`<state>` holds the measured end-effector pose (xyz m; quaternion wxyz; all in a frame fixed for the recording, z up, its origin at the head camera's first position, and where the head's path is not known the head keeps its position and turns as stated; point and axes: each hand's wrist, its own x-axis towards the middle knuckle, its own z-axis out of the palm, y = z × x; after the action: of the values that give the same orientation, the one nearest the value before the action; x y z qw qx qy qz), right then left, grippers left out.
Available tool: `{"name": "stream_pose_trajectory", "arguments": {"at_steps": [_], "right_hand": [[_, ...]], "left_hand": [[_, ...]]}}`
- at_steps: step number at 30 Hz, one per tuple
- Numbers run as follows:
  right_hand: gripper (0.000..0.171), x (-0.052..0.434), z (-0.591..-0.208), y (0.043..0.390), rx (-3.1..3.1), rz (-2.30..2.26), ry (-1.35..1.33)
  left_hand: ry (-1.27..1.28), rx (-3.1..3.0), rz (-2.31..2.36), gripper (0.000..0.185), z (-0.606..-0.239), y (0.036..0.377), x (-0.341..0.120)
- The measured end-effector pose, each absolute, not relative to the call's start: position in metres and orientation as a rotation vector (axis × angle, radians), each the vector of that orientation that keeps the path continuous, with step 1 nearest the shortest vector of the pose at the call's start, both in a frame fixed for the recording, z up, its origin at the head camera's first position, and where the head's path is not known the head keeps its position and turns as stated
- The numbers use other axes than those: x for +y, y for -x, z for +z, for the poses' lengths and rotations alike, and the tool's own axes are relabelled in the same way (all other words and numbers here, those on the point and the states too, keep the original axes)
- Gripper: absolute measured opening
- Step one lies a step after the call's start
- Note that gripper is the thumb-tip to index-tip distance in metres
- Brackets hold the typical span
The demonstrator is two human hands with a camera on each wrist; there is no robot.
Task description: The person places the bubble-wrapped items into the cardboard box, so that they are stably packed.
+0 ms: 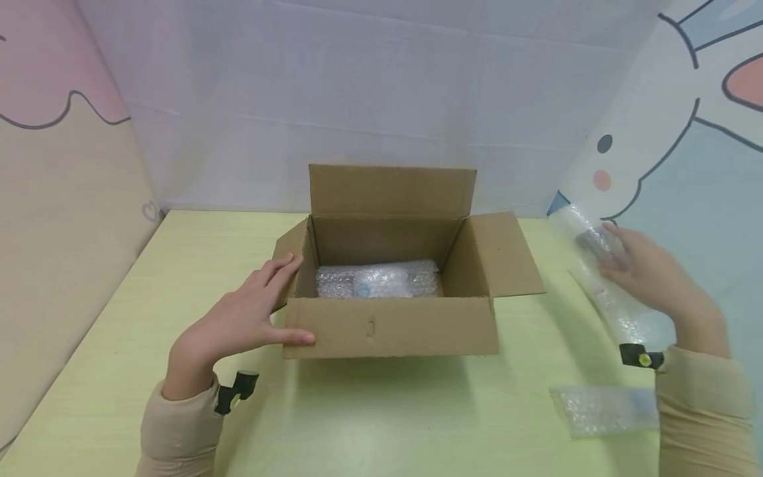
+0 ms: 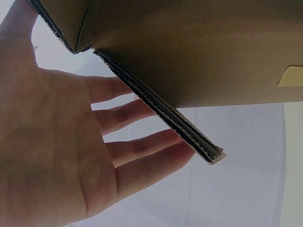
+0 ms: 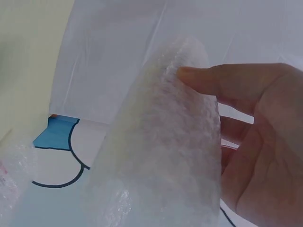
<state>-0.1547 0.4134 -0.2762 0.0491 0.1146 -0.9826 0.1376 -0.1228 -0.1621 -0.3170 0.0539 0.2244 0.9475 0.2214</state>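
An open cardboard box [image 1: 390,328] stands mid-table with its flaps spread. My left hand [image 1: 244,318] rests at its left front corner, thumb on the front flap and extended fingers against the left flap. In the left wrist view, those fingers [image 2: 142,172] lie partly behind the flap's edge. Inside the box lies a bubble-wrapped package [image 1: 381,281] with a whitish middle. Off to the right, my right hand [image 1: 656,275] pinches another bubble-wrapped package [image 3: 161,142] between thumb and fingers. Its contents are unclear through the wrap; a dark patch shows in the head view.
Below the right hand, a bubble-wrapped package [image 1: 626,324] lies along the table's right side. Nearer the front is a flat bubble-wrapped package [image 1: 608,411], partly hidden by the right sleeve. Printed walls [image 1: 703,218] border the pale yellow-green table [image 1: 381,424].
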Motion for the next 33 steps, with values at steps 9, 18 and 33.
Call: {"name": "stream_pose_trajectory", "arguments": {"at_steps": [9, 18, 33], "right_hand": [[0.079, 0.382, -0.246, 0.155, -2.904, 0.412, -0.458], [0.077, 0.342, -0.221, 0.157, -2.851, 0.392, -0.618], [0.073, 0.283, -0.205, 0.17, -2.735, 0.405, -1.048]], "left_hand": [[-0.684, 2.884, 0.665, 0.115, -0.318, 0.124, -0.163], [-0.681, 2.878, 0.663, 0.115, -0.316, 0.124, -0.163], [-0.682, 2.874, 0.67, 0.116, -0.317, 0.125, -0.163]]}}
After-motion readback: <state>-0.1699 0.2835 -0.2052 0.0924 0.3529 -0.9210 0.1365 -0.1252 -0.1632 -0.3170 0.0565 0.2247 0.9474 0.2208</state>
